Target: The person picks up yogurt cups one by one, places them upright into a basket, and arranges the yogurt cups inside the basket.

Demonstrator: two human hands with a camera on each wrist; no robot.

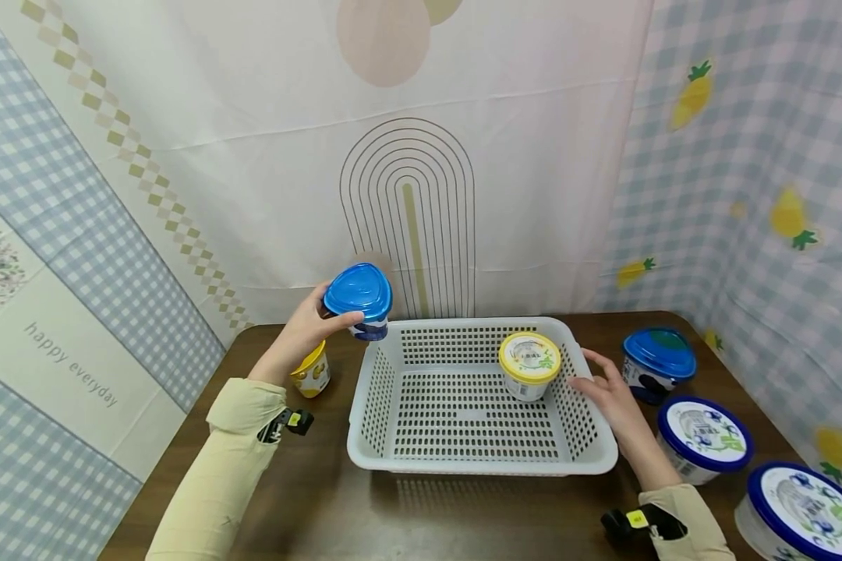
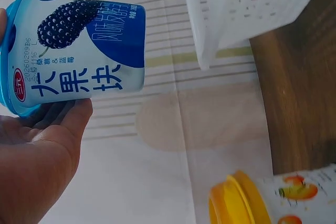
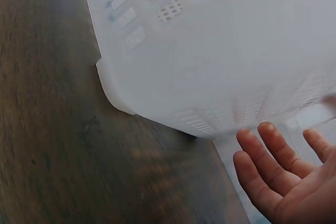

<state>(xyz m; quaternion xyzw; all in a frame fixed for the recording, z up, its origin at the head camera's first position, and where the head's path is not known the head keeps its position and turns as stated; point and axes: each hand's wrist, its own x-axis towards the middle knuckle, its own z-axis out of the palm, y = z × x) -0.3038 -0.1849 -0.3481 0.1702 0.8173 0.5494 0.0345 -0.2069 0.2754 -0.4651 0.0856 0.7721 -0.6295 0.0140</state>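
My left hand [image 1: 307, 321] holds a yogurt cup [image 1: 369, 330] with a shiny blue lid above the back left corner of a light grey plastic basket [image 1: 456, 466]. Dark berries and Chinese lettering show on the side of the cup in the left wrist view, with the left hand [image 2: 50, 145] around its lid end. Over at the basket's right rim is my right hand [image 1: 609, 396], its thumb over the edge. In the right wrist view, the fingers [image 3: 273, 182] of that hand are spread and loosely bent outside the perforated wall. Inside the basket, a yellow-lidded tub [image 1: 529, 366] stands at the right.
A small yellow cup [image 1: 312, 372] with fruit pictures stands left of the basket. Along the table's right side are another blue-lidded cup [image 1: 658, 365] and two round tubs with dark blue rims, one nearer [image 1: 803, 510] and one behind it [image 1: 703, 436]. Patterned cloth hangs behind the brown table [image 1: 309, 499].
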